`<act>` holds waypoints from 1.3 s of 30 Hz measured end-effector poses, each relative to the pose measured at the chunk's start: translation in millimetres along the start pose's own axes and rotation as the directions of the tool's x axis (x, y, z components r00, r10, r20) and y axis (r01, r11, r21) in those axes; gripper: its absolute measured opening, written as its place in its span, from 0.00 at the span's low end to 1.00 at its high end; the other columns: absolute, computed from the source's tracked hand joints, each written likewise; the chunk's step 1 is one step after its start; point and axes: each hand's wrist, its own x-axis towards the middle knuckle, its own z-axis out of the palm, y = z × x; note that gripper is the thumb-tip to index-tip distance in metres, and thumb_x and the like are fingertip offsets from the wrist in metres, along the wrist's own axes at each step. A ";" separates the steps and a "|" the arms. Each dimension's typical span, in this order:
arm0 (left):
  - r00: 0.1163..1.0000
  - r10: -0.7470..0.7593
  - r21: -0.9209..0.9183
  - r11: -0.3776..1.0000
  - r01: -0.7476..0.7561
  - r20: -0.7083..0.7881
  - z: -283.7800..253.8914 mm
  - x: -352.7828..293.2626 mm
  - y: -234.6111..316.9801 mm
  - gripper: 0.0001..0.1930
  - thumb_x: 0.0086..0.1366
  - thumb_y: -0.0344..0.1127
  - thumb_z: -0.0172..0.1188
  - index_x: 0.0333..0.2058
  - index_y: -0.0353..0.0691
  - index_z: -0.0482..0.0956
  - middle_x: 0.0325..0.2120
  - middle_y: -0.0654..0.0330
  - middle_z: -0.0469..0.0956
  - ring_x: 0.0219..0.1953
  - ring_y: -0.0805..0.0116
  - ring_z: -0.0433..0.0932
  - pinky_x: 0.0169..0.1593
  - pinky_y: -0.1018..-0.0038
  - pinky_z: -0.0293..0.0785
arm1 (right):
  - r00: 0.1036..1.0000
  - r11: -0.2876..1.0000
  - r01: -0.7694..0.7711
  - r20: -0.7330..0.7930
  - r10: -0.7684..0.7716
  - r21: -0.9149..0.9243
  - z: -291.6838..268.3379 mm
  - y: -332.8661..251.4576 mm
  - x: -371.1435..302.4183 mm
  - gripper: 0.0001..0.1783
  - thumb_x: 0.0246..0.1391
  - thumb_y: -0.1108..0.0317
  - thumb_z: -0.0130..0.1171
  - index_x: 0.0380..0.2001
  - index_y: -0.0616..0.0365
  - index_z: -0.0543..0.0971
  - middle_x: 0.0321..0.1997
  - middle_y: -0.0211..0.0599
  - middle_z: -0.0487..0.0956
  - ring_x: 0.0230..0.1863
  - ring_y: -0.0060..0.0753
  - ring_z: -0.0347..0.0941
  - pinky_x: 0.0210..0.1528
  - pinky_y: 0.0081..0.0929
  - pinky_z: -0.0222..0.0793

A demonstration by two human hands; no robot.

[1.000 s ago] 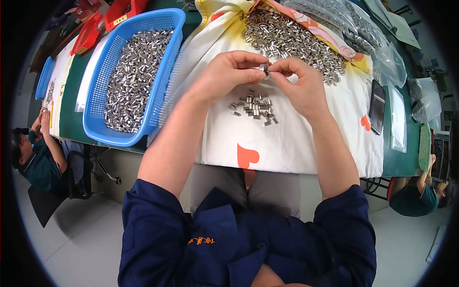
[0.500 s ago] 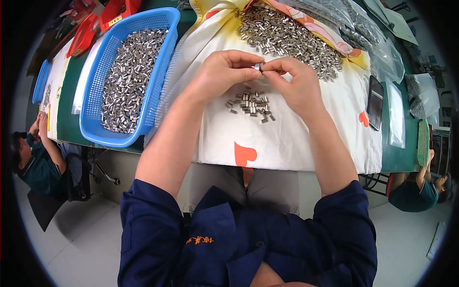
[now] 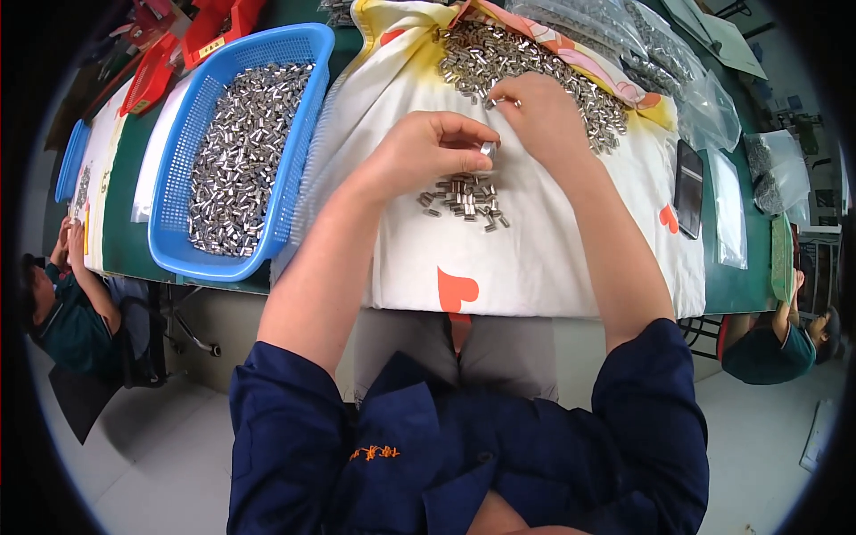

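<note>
Now, left hand (image 3: 437,147): we pinch one small metal sleeve (image 3: 488,152) between closed fingertips.
Right hand (image 3: 535,111): curled fingers picking from the big pile (image 3: 535,62); whether it holds anything, we cannot tell.
Advice: we take single pieces, keeping the small heap (image 3: 464,198) apart.

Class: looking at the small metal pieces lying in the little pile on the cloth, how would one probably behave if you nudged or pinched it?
The small metal pieces look short, shiny and cylindrical, so one would probably roll when nudged and may slip when pinched. Each seems rigid, and light enough for the left hand to hold in its fingertips.
</note>
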 end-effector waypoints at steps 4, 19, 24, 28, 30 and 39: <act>1.000 0.009 -0.080 0.997 -0.009 -0.002 0.1 3.3 -2.3 0.13 0.51 0.22 0.57 0.38 0.33 0.73 0.30 0.63 0.75 0.31 0.79 0.73 0.37 0.83 0.70 | 0.986 0.959 0.164 0.080 -0.149 -0.231 7.7 5.7 6.7 0.04 0.38 0.70 0.53 0.22 0.51 0.77 0.24 0.35 0.72 0.33 0.38 0.68 0.36 0.32 0.64; 0.990 0.014 -0.149 0.988 -0.035 -0.143 -1.5 2.0 3.2 0.17 0.50 0.24 0.59 0.41 0.33 0.71 0.30 0.60 0.76 0.31 0.76 0.74 0.37 0.81 0.70 | 0.967 0.724 -0.248 0.118 0.226 0.643 -10.3 -22.4 -36.8 0.06 0.41 0.71 0.56 0.26 0.60 0.76 0.24 0.26 0.75 0.25 0.16 0.65 0.31 0.15 0.63; 0.988 0.025 -0.091 0.995 -0.039 -0.150 -0.8 1.7 0.5 0.15 0.50 0.25 0.59 0.39 0.32 0.73 0.29 0.59 0.76 0.32 0.76 0.75 0.37 0.82 0.71 | 0.980 0.791 -0.193 0.070 0.188 0.581 -11.8 -26.9 -38.6 0.05 0.40 0.72 0.56 0.24 0.60 0.76 0.24 0.30 0.76 0.25 0.22 0.69 0.31 0.20 0.65; 0.988 0.029 -0.096 0.994 -0.044 -0.151 0.0 2.2 -2.0 0.14 0.50 0.24 0.59 0.38 0.31 0.73 0.29 0.58 0.77 0.32 0.76 0.75 0.37 0.82 0.71 | 0.995 0.923 -0.065 -0.050 0.091 0.379 -12.9 -34.1 -40.3 0.04 0.39 0.72 0.55 0.22 0.60 0.75 0.24 0.34 0.75 0.26 0.29 0.71 0.31 0.23 0.65; 0.987 0.035 -0.084 0.995 -0.048 -0.159 0.0 2.1 -3.6 0.15 0.50 0.24 0.59 0.38 0.31 0.73 0.29 0.58 0.77 0.32 0.76 0.75 0.37 0.82 0.71 | 0.990 0.976 0.059 -0.136 -0.031 0.208 -8.9 -34.5 -39.9 0.03 0.39 0.73 0.54 0.21 0.60 0.74 0.22 0.36 0.74 0.26 0.35 0.70 0.29 0.26 0.65; 0.991 -0.043 -0.022 0.999 0.040 -0.129 0.3 0.5 2.0 0.16 0.50 0.23 0.59 0.39 0.30 0.73 0.31 0.59 0.76 0.32 0.76 0.74 0.38 0.81 0.71 | 0.999 0.970 0.000 -0.044 0.011 0.243 -13.7 -35.1 -41.5 0.03 0.39 0.73 0.54 0.21 0.61 0.74 0.21 0.37 0.73 0.24 0.34 0.70 0.27 0.26 0.65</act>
